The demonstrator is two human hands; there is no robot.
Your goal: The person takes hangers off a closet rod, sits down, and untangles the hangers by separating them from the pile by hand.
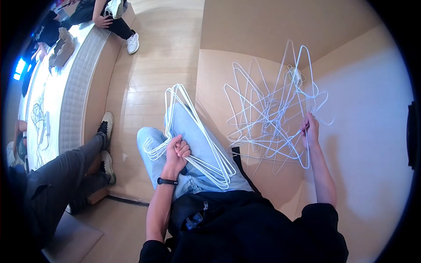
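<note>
My left hand [177,151] is closed around a bundle of white wire hangers [209,168], held over my lap. Their hooks fan out to the left of my fist and the triangular frames lie nested against my jeans [182,120]. To the right, a tangled pile of white wire hangers [267,118] rests on a light wooden surface. My right hand [311,129] pinches the wire of one hanger [308,153] at the pile's right side. Whether that hanger is hooked into the others I cannot tell.
A small white object with a coiled cord [296,76] lies behind the pile, near the wooden panel [272,26]. At left, a long padded bench [79,101] carries cables [39,118] and a brown paper bag [62,48]. Another person's legs [70,171] extend in from the left.
</note>
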